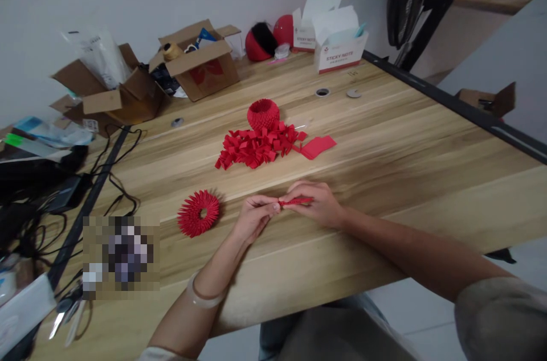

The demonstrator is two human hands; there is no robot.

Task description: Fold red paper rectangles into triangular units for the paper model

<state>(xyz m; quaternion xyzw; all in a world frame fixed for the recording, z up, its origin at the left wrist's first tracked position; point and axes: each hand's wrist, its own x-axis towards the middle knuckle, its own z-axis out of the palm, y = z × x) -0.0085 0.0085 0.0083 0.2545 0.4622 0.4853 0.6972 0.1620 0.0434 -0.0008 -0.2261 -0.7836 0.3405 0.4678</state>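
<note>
Both hands meet over the near part of the wooden table, pinching a small strip of folded red paper [299,201] between them. My left hand [255,217] grips its left end with thumb and fingertips. From the right, my right hand [318,204] holds the other end, its fingers partly covering the strip. Left of my hands lies a red ring of folded paper pieces [186,216] with a spiky rim. Farther back, a heap of small folded red paper pieces [252,147] sits in front of a red woven-looking paper bowl [263,115]. Flat red paper [319,146] lies beside the heap.
At the back stand open cardboard boxes [209,68] and white sticky-note boxes [341,56], with red round objects [257,45] between them. Black cables [111,179] and scissors [60,318] lie at the left. A blurred patch [128,255] hides something there. A dark rail [461,105] runs along the right edge.
</note>
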